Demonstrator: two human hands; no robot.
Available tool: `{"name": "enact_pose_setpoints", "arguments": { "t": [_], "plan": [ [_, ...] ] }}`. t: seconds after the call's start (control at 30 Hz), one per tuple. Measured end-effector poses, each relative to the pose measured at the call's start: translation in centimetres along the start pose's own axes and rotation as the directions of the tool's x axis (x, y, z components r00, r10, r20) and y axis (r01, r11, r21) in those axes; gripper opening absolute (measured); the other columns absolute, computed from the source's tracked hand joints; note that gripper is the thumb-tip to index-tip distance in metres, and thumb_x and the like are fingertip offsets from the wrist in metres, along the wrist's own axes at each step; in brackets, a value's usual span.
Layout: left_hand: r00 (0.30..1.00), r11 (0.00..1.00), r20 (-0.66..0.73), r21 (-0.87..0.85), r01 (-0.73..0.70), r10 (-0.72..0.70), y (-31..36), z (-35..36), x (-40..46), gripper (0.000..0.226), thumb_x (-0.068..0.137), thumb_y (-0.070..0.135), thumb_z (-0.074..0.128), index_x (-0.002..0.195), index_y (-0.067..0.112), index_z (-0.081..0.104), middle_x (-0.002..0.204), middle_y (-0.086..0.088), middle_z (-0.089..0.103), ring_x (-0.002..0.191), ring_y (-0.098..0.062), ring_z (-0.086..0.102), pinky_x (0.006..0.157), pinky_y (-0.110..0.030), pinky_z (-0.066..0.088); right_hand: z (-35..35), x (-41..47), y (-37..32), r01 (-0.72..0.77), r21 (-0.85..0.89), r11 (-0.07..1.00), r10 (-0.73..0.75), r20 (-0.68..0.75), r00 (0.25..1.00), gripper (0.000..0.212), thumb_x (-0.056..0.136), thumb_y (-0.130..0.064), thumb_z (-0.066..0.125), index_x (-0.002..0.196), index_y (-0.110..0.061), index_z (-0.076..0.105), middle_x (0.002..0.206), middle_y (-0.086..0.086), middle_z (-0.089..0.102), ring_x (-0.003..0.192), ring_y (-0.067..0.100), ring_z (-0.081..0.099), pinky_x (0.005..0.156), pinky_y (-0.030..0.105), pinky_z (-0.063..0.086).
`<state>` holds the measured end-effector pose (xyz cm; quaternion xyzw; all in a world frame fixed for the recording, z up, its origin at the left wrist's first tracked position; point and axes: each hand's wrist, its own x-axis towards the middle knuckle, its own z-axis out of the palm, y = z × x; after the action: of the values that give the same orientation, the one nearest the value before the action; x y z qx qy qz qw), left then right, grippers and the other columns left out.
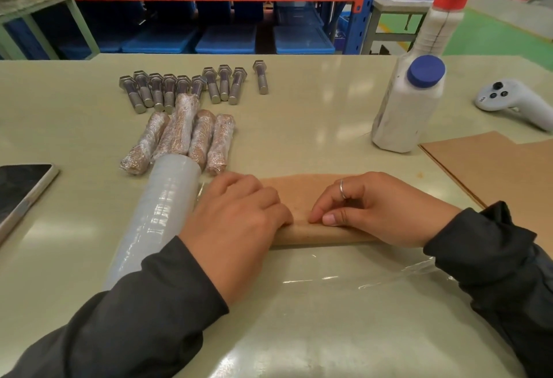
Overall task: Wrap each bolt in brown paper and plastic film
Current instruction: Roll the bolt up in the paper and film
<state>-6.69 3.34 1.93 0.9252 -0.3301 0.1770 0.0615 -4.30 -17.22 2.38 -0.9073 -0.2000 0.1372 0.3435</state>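
Observation:
A sheet of brown paper (pixel 302 190) lies in front of me, its near edge rolled into a tube (pixel 323 234); whatever is inside is hidden. My left hand (pixel 236 216) and my right hand (pixel 377 208) both curl their fingers over that roll and grip it. The roll lies on a spread sheet of clear plastic film (pixel 344 276). A thick roll of plastic film (pixel 155 219) lies to the left of my left hand. Several wrapped bolts (pixel 182 138) lie beyond it. Behind them, several bare steel bolts (pixel 191 85) lie in a row.
A white bottle with a blue cap (pixel 410 105) stands at the right, a grey controller (pixel 514 102) beyond it. More brown paper sheets (pixel 490 165) lie at the right edge. A phone (pixel 21 189) lies at the left. Shelving with blue bins (pixel 227 39) stands behind the table.

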Motion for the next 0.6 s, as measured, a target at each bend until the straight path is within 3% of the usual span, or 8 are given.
{"name": "enact_pose_setpoints", "arguments": {
  "t": [0.07,0.23,0.33,0.47,0.6],
  "plan": [
    [0.999,0.999,0.028,0.038,0.018,-0.019,0.3,0.0,-0.3,0.033,0.073,0.016,0.040,0.071,0.022,0.072,0.068,0.007,0.063,0.072,-0.020,0.062,0.085,-0.032,0.030,0.0,0.0,0.0,0.006,-0.003,1.000,-0.005,0.012,1.000,0.025,0.085,-0.022,0.065,0.076,-0.046,0.065,0.088,-0.009,0.068,0.082,0.004,0.058,0.079,0.020,0.044],
    [0.998,0.994,-0.049,0.103,0.035,-0.030,1.0,0.1,-0.8,0.022,0.073,0.019,0.052,0.071,0.017,0.074,0.067,0.000,0.061,0.073,-0.026,0.061,0.089,-0.039,0.032,-0.1,0.1,0.2,0.020,-0.034,0.999,-0.019,0.033,0.999,0.026,0.088,-0.023,0.062,0.081,-0.047,0.063,0.091,-0.012,0.068,0.085,0.004,0.058,0.082,0.022,0.045],
    [0.999,0.995,0.022,0.099,0.023,-0.025,1.0,0.1,-0.8,0.035,0.075,0.030,0.042,0.072,0.014,0.073,0.069,-0.001,0.062,0.072,-0.026,0.062,0.079,-0.035,0.034,-0.2,0.0,0.4,0.043,-0.031,0.999,-0.042,0.047,0.998,0.025,0.088,-0.022,0.062,0.084,-0.047,0.064,0.088,-0.015,0.063,0.087,0.000,0.054,0.082,0.018,0.042],
    [0.999,0.997,0.050,0.077,-0.007,0.003,0.9,0.7,-0.7,0.004,0.063,0.012,0.069,0.066,0.013,0.069,0.064,-0.003,0.060,0.058,-0.022,0.059,0.057,-0.034,0.046,-0.1,0.1,0.8,0.064,-0.046,0.997,-0.061,0.057,0.997,0.024,0.086,-0.025,0.063,0.085,-0.048,0.063,0.096,-0.010,0.055,0.098,0.001,0.044,0.089,0.011,0.034],
    [0.997,1.000,0.072,0.027,-0.013,0.011,0.6,1.1,-0.2,0.009,0.055,0.015,0.065,0.062,0.012,0.069,0.060,-0.002,0.061,0.052,-0.021,0.058,0.045,-0.025,0.048,-0.3,0.2,1.2,0.066,-0.114,0.991,-0.059,0.061,0.996,0.018,0.085,-0.031,0.063,0.089,-0.049,0.063,0.106,-0.020,0.050,0.105,-0.003,0.038,0.090,0.004,0.027]
  ]
}}
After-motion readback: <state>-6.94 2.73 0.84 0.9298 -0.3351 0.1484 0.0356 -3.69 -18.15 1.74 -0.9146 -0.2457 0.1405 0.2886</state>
